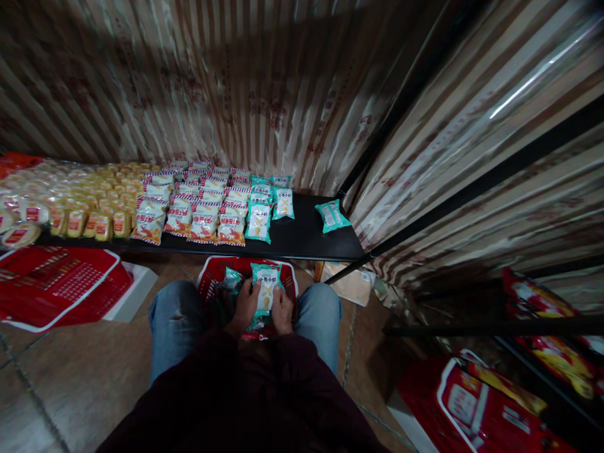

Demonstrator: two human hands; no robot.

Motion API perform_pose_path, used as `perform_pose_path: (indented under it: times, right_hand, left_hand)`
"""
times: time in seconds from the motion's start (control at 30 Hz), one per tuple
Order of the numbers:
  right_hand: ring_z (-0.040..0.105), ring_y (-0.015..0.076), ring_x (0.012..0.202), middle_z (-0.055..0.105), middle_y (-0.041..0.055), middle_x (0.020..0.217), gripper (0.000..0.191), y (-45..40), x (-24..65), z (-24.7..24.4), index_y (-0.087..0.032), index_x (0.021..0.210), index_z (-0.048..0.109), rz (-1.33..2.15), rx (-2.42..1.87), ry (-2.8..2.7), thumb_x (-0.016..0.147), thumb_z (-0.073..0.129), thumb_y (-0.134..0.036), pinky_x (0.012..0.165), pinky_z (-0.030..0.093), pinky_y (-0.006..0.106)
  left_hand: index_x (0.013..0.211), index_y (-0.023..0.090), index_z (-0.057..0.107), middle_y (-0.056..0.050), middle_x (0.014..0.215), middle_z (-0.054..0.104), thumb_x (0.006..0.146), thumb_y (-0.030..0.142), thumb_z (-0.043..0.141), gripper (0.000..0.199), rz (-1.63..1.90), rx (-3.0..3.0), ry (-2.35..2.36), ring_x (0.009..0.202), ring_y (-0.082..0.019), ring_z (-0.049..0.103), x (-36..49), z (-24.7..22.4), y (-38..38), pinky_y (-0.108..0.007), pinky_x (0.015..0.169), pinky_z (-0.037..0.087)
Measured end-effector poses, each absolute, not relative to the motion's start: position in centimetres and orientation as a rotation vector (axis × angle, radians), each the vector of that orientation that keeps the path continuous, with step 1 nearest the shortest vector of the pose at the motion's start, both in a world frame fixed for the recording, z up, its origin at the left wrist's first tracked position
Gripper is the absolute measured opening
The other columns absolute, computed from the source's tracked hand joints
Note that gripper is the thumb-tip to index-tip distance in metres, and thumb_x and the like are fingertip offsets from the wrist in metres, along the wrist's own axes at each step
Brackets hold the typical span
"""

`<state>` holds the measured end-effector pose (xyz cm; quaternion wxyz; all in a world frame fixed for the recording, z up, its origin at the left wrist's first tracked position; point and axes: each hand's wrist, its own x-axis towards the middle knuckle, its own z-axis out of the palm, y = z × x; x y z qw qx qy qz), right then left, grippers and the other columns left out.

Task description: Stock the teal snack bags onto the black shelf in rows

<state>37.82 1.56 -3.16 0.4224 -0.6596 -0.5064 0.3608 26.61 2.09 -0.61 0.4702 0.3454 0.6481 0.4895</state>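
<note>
Between my knees, a teal and white snack bag (267, 290) is held upright, its printed front facing me. My left hand (245, 306) grips its left edge and my right hand (282, 310) its lower right edge, both with fingers closed. Below it stands a red basket (207, 274) with more teal bags (232, 280) inside, partly hidden by my hands. On the black shelf (304, 234) ahead, similar teal bags (259, 220) are lined up beside rows of orange and white snack bags (204, 221). One teal bag (332, 216) lies apart at the right.
Small yellow packaged cakes (104, 225) fill the shelf's left part. A red basket (56, 283) rests on a white box (132, 292) at left; another red basket (476, 402) is at lower right. A black diagonal bar (425, 217) crosses on the right, before striped curtains (264, 94).
</note>
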Motion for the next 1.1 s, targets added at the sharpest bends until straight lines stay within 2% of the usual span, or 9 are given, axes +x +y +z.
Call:
perform_pose_path:
  times: [0.17, 0.53, 0.67, 0.83, 1.1]
  right_hand:
    - [0.055, 0.0176, 0.06, 0.065, 0.0046, 0.064, 0.059, 1.6, 37.9, -2.1, -0.018, 0.069, 0.064, 0.888, -1.663, -1.285, 0.088, 0.031, -0.062, 0.056, 0.043, 0.027]
    - [0.059, 0.0191, 0.064, 0.069, 0.0061, 0.071, 0.062, 3.6, 38.7, 0.4, -0.015, 0.08, 0.07, 0.909, -1.62, -1.175, 0.086, 0.034, -0.065, 0.058, 0.044, 0.027]
    - [0.06, 0.0196, 0.064, 0.069, 0.008, 0.07, 0.062, 4.9, 39.2, 0.7, -0.015, 0.08, 0.071, 0.826, -1.645, -1.203, 0.087, 0.034, -0.064, 0.059, 0.044, 0.028]
    - [0.06, 0.0198, 0.062, 0.07, 0.0095, 0.069, 0.064, 6.8, 39.9, 1.0, -0.015, 0.078, 0.07, 0.773, -1.664, -1.212, 0.087, 0.032, -0.066, 0.058, 0.043, 0.028]
    - [0.06, 0.0213, 0.066, 0.072, 0.0112, 0.073, 0.069, 10.9, 41.3, 2.5, -0.016, 0.084, 0.073, 0.593, -1.798, -1.257, 0.087, 0.028, -0.068, 0.059, 0.041, 0.028]
  left_hand:
    - [0.097, 0.018, 0.059, -0.006, 0.09, 0.067, 0.086, 0.042, 0.046, 0.029, 1.18, 0.862, 1.701, 0.083, -0.02, 0.062, 27.1, 0.1, 1.9, -0.031, 0.076, 0.049]
    - [0.099, 0.02, 0.06, -0.005, 0.088, 0.068, 0.089, 0.044, 0.043, 0.031, 1.171, 0.996, 1.634, 0.081, -0.019, 0.062, 27.9, 2.8, 4.2, -0.027, 0.075, 0.047]
    - [0.105, 0.018, 0.061, -0.01, 0.098, 0.069, 0.091, 0.041, 0.04, 0.034, 1.127, 1.082, 1.673, 0.091, -0.022, 0.063, 28.3, 3.9, 5.3, -0.032, 0.083, 0.047]
    - [0.12, 0.016, 0.056, -0.013, 0.12, 0.065, 0.091, 0.035, 0.04, 0.038, 1.165, 1.11, 1.673, 0.111, -0.023, 0.059, 28.9, 4.7, 6.7, -0.036, 0.097, 0.043]
    - [0.126, 0.016, 0.052, -0.012, 0.12, 0.065, 0.09, 0.029, 0.042, 0.039, 1.221, 1.194, 1.647, 0.11, -0.021, 0.06, 29.8, 5.6, 8.9, -0.034, 0.098, 0.044]
